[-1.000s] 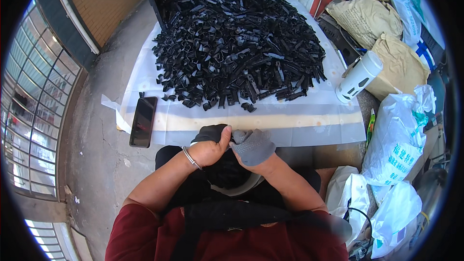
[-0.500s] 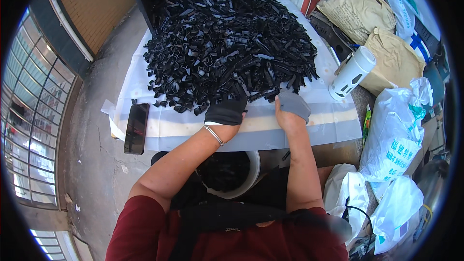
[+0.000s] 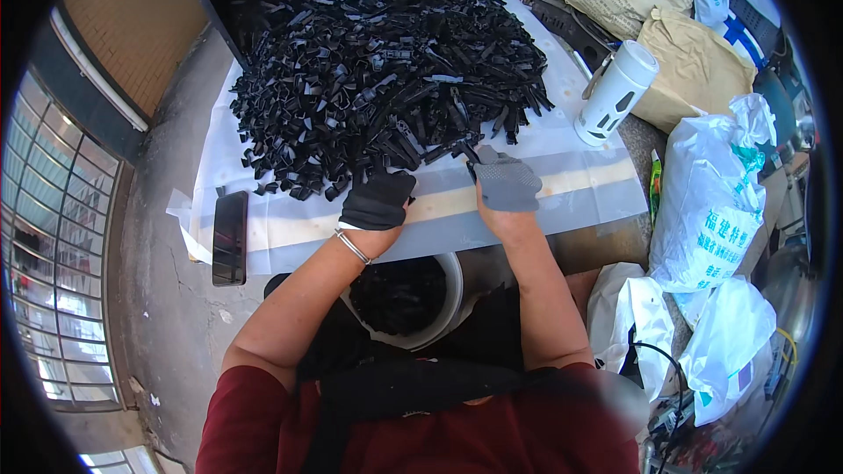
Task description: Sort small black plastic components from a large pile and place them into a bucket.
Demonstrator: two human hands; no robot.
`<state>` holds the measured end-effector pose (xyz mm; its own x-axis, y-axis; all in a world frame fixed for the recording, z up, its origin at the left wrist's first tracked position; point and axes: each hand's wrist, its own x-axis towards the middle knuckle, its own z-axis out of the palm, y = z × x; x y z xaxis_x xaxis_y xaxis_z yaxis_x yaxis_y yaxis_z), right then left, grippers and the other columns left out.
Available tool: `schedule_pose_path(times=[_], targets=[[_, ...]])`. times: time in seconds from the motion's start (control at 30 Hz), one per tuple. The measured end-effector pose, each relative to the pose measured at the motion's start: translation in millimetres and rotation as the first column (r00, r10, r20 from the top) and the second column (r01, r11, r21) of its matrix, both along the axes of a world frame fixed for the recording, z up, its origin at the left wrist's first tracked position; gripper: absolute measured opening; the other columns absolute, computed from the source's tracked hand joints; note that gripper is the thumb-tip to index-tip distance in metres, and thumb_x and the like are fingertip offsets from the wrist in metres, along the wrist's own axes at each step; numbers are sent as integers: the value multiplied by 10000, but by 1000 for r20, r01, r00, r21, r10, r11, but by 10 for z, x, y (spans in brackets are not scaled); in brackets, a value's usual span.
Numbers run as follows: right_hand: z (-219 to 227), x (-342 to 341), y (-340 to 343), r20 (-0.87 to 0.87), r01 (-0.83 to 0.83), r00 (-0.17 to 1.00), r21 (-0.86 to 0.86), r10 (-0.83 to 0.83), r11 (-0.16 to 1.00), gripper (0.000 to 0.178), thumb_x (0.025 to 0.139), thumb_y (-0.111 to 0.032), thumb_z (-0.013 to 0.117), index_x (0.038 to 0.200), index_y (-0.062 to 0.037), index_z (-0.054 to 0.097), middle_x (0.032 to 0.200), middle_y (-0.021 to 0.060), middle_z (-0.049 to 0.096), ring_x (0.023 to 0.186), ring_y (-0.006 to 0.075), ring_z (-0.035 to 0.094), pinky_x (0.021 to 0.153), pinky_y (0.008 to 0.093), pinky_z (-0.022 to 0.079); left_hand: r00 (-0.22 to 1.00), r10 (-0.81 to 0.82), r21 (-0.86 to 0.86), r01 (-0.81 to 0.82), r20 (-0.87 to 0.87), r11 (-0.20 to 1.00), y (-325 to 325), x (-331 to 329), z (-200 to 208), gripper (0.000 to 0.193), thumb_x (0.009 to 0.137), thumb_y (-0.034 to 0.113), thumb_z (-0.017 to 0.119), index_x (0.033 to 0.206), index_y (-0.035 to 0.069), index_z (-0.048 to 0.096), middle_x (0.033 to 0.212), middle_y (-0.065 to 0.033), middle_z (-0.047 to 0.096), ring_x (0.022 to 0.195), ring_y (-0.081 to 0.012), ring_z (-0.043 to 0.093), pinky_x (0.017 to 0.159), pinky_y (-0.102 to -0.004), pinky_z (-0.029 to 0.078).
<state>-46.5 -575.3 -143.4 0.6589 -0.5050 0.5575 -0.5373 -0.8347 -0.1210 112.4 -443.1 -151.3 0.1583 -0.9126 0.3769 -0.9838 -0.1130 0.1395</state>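
Note:
A large heap of small black plastic pieces (image 3: pixel 378 70) covers the table's sheet. My left hand (image 3: pixel 378 202), in a black fingerless-looking glove, is at the front edge of the heap with its fingers curled in. What it holds, if anything, blends into the black pieces. To its right, my right hand (image 3: pixel 507 183) in a grey glove is closed, thumb toward the heap; a dark plastic piece shows at its fingertips. The hands are apart. Below the table edge, between my forearms, a white bucket (image 3: pixel 452 285) contains more black pieces.
A black phone (image 3: pixel 230 239) lies at the sheet's left edge. On the right stands a white bottle (image 3: pixel 618 92). Brown sacks (image 3: pixel 694 70) and white plastic bags (image 3: pixel 713 211) crowd the right side. Behind the heap is a dark crate (image 3: pixel 206 0); a barred window (image 3: pixel 57 237) is at left.
The view has shifted, so the table's things sit a little further left and up. My hands have drawn slightly back from the heap and further apart.

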Motion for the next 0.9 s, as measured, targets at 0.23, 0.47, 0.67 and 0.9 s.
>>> schedule_pose_path(times=[0.23,0.47,0.67,0.9], targets=[[-34,73,-83,45,83,995,108,-89,991,228,779,-223,561,914,-42,587,767,151,575,743,318,564,645,432,448,999,20,-33,-19,33,999,-14,-73,-30,80,761,146,547,813,87,555,788,-118,578,747,-278,585,621,-384,468],[-63,253,-226,-21,167,985,311,-169,936,200,795,-227,527,871,-56,598,779,152,583,772,315,567,662,436,441,997,-64,-167,55,-53,984,16,-54,-6,170,764,128,578,922,65,581,842,-140,603,737,-305,593,657,-365,475],[244,185,201,296,-403,897,236,329,884,241,784,-164,519,987,-36,538,873,175,591,836,324,574,710,429,446,758,-18,-15,11,-652,1000,220,76,152,242,800,58,576,1032,-5,544,927,-86,610,828,-178,582,749,-284,453],[252,70,595,182,-620,759,494,625,609,312,842,-301,485,1011,-43,534,968,158,575,910,340,543,790,422,428,577,27,106,103,-816,989,583,-57,533,424,792,5,590,1197,40,469,954,-44,598,747,-106,556,645,-221,452]])
